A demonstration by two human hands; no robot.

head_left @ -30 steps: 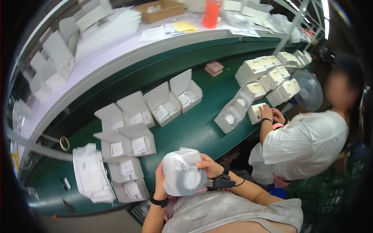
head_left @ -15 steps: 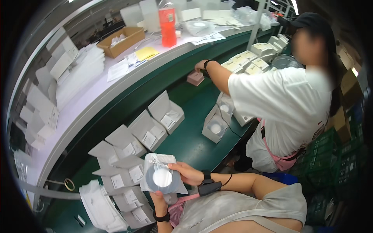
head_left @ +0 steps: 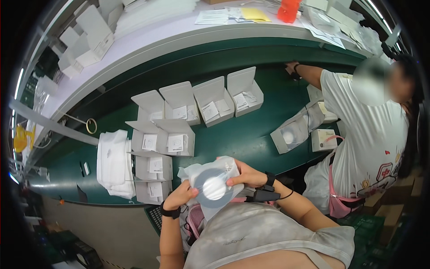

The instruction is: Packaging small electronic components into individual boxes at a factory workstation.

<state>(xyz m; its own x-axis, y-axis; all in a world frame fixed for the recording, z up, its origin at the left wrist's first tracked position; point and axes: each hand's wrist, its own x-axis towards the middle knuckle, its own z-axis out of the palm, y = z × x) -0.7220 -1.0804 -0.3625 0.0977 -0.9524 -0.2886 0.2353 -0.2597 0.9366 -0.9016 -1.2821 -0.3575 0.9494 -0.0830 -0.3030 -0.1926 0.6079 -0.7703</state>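
Note:
In front of my torso I hold a round grey disc with a white centre (head_left: 214, 187), inside a frosted plastic bag. My left hand (head_left: 180, 195) pinches the bag's left edge, thumb on top. My right hand (head_left: 247, 175) is closed on its right side, with the thumb pressed over the disc's edge. Just beyond my hands stand several open white boxes (head_left: 182, 154), lids raised, with folded leaflets (head_left: 175, 143) inside. Left of them lies a stack of flat white bags (head_left: 112, 166).
A co-worker (head_left: 363, 134) stands to the right, one arm stretched over the green bench (head_left: 228, 138). Near that person, an open box (head_left: 278, 142) contains a bagged disc. Along the back runs a raised shelf (head_left: 179, 39) bearing papers, white boxes and a red bottle (head_left: 288, 11).
My view has swung, so the boxes appear higher up. The bagged disc sits farther right in view, and my left hand has gone from its bottom edge to its left side.

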